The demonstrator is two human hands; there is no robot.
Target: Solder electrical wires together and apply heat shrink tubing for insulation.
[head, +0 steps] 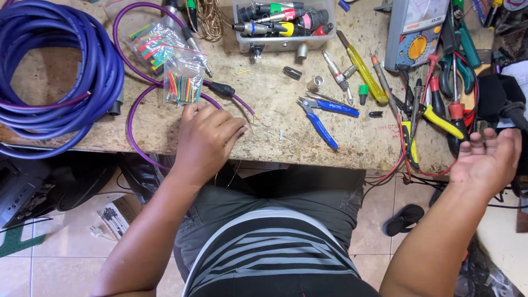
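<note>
My hands at a cluttered desk [275, 110] of cable and tools.

My left hand [206, 140] rests knuckles-up at the near edge of the desk, fingers curled loosely over the purple cable [135, 104]; I cannot tell whether it pinches the cable's stripped end, which lies just beside my fingertips. A small clear bag of coloured sleeves [183, 81] sits just beyond that hand. My right hand [487, 157] hangs open, palm up and empty, off the right edge of the desk, near the red and yellow-handled tools [443, 118]. Blue-handled cutters [322, 115] lie between my hands, a yellow screwdriver [363, 69] behind them. A big coil of blue cable [55, 77] fills the left end.
</note>
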